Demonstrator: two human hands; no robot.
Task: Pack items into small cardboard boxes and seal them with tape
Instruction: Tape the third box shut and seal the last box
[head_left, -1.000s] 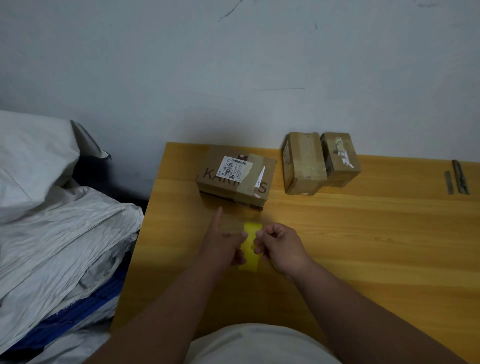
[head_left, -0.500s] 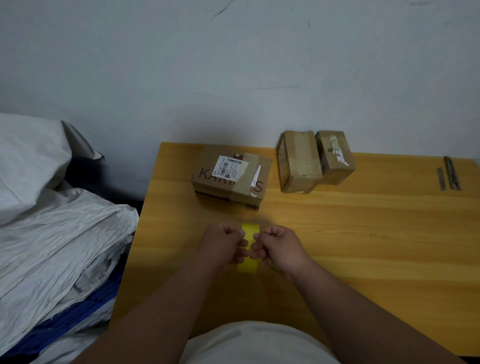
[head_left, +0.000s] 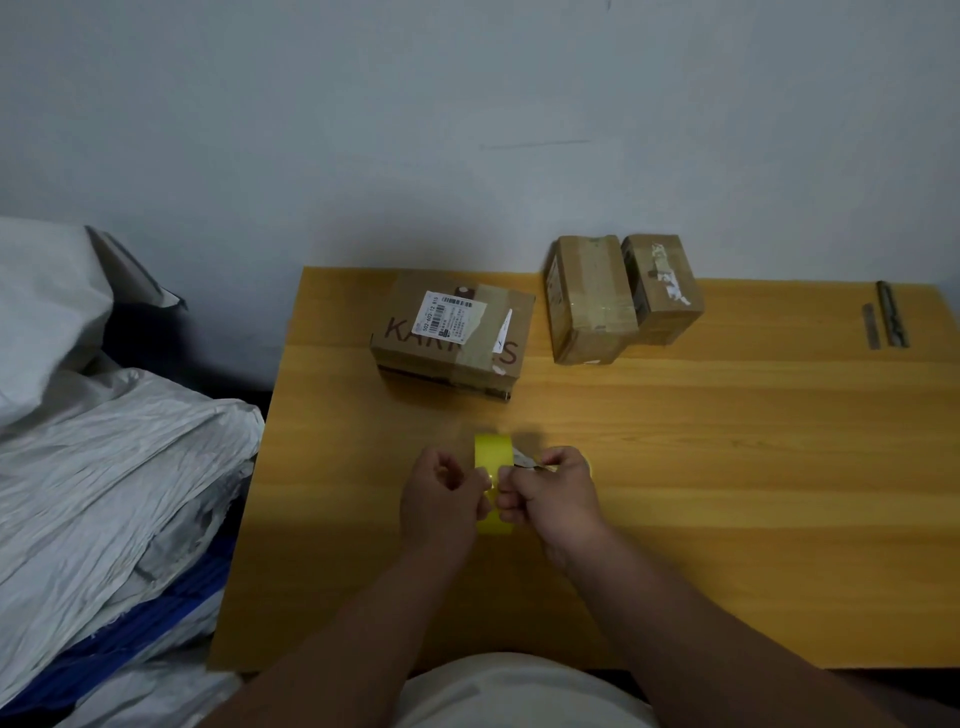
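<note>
A yellow tape roll (head_left: 492, 456) stands on edge between my two hands, above the near middle of the wooden table (head_left: 727, 467). My left hand (head_left: 441, 499) grips its left side with curled fingers. My right hand (head_left: 550, 493) pinches the roll's right side, and a small pale strip (head_left: 524, 461) sticks out by its fingers. Behind the hands lies a taped cardboard box (head_left: 457, 338) with a white shipping label. Two smaller taped boxes (head_left: 592, 299) (head_left: 662, 286) stand side by side at the back of the table.
Two thin metal pieces (head_left: 885, 319) lie at the table's far right. Crumpled white sacks (head_left: 104, 467) are piled left of the table, over something blue. A plain wall (head_left: 467, 130) runs right behind the table. My white shirt (head_left: 519, 691) fills the bottom edge.
My left forefinger, stretched forward a second ago, has curled in. The pale strip now shows by my right fingers.
</note>
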